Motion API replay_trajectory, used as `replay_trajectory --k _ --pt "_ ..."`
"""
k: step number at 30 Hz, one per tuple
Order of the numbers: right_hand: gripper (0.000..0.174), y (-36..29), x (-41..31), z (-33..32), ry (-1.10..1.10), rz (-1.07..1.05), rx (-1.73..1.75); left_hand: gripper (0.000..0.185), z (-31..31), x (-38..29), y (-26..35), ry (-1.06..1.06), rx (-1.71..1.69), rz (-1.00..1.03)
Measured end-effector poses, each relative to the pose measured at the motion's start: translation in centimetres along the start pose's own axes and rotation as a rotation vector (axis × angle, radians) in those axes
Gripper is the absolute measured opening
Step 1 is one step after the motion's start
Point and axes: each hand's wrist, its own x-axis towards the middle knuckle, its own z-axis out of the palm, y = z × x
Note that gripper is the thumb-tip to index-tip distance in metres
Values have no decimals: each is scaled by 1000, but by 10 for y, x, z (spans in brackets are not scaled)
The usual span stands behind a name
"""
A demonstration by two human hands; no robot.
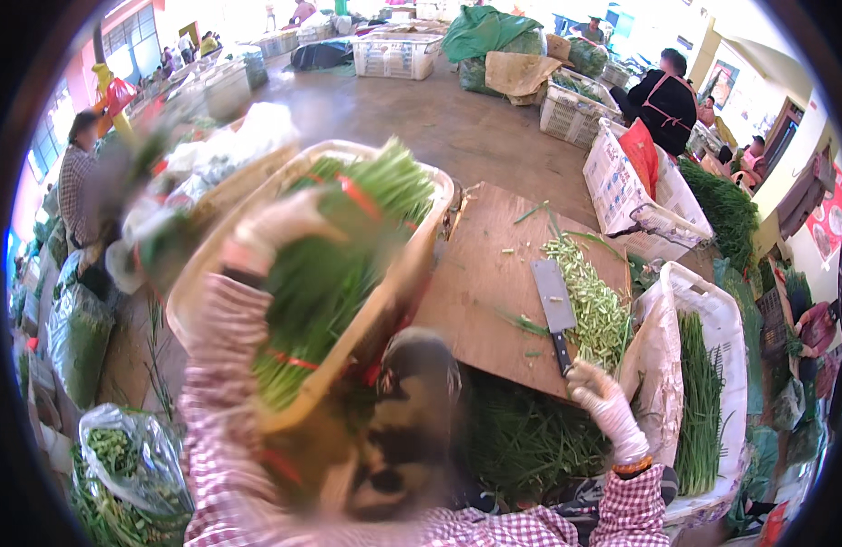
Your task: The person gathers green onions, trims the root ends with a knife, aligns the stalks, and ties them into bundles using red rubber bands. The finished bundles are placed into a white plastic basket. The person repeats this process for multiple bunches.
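My gloved left hand (pixel 284 222), blurred by motion, grips a bundle of green chives (pixel 386 181) bound with a red band, its pale cut ends pointing away from me. The bundle is over a large white plastic crate (pixel 445 184) holding more banded chives (pixel 284 376). A cleaver (pixel 553 297) lies flat on the wooden board (pixel 472 273), its black handle towards me. My gloved right hand (pixel 602 400) has curled fingers at the handle's end; whether they hold it is unclear. Beside the blade is a pile of chopped pale stem ends (pixel 595 308).
At right, a white crate (pixel 732 383) holds long chives (pixel 698 410); another crate (pixel 602 188) stands beyond it. Loose leaves (pixel 530 437) lie beneath the board. A plastic bag of greens (pixel 130 451) sits at lower left. One person (pixel 667 102) is at upper right, another (pixel 79 181) at left.
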Motion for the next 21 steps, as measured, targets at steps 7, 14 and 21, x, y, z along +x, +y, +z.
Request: replay_trajectory --k 7,14,21 --pt "53 37 -1 4 -65 128 -296 81 80 109 -130 21 -263 -260" --pt "50 44 16 8 -95 170 -369 88 111 160 -178 -6 -81 -393" --pt "50 35 24 17 -117 149 -475 105 124 162 -93 80 579 -614"
